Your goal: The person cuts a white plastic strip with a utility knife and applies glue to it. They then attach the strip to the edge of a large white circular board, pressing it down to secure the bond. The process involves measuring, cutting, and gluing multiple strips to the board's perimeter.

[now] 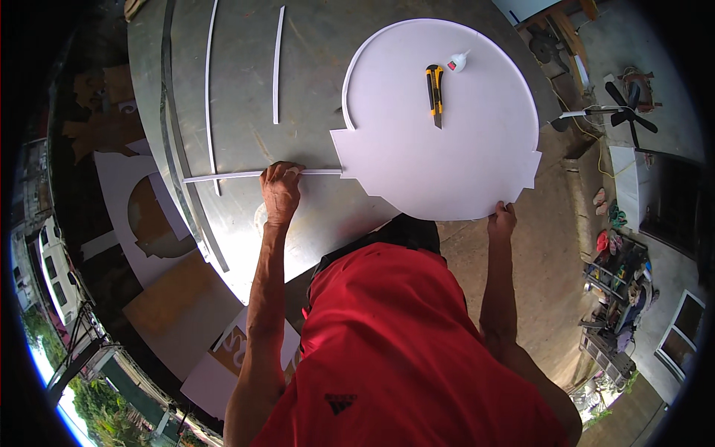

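Spreading beneath everything, a grey metal table (313, 89) carries a white, roughly round board (447, 164) with stepped notches on both sides, its near right part reaching past the table edge. A narrow raised band (345, 97) follows the board's far curve. To the left lie a long white strip (211, 89), a crosswise strip (320, 172) ending at the board's left notch, and a shorter strip (278, 67). The left hand (281, 192) has its fingers curled closed over the crosswise strip; the right hand (503, 218) pinches the board's near right edge, fingers bent. On the board lie a yellow-and-black utility knife (435, 94) and, just beside it, a small white bottle (457, 62).
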